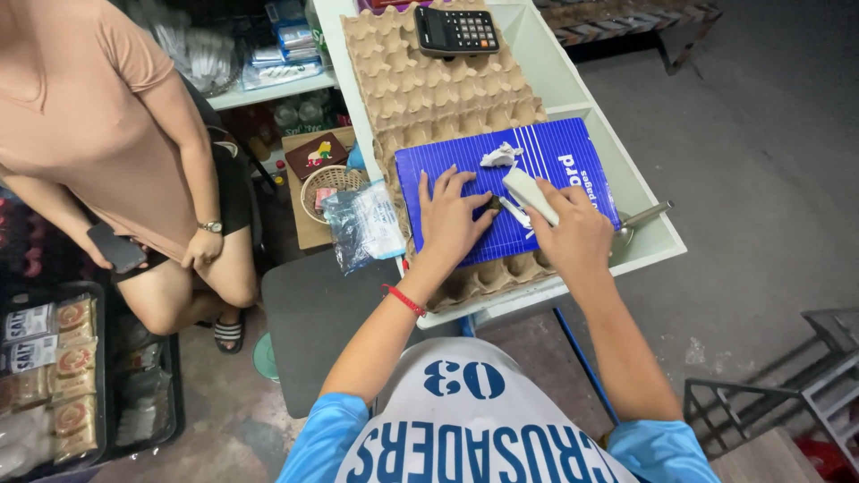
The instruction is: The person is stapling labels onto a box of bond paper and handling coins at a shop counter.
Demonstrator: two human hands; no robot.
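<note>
Pressing a small dark item (491, 204) flat against the blue notebook (537, 170) on the worktop, my left hand (454, 217) lay released, fingers spread. My right hand (573, 234) was grasping a white stapler (530, 195) beside it. I judged stapling was underway; next called for steady alignment.

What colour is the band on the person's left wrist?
Red; the wristband shows in the head view, below the left hand.

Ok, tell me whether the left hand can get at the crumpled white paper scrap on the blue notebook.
Probably yes. The left hand lies flat on the blue notebook, and the crumpled white paper scrap sits just beyond its fingertips with nothing between them.
</note>
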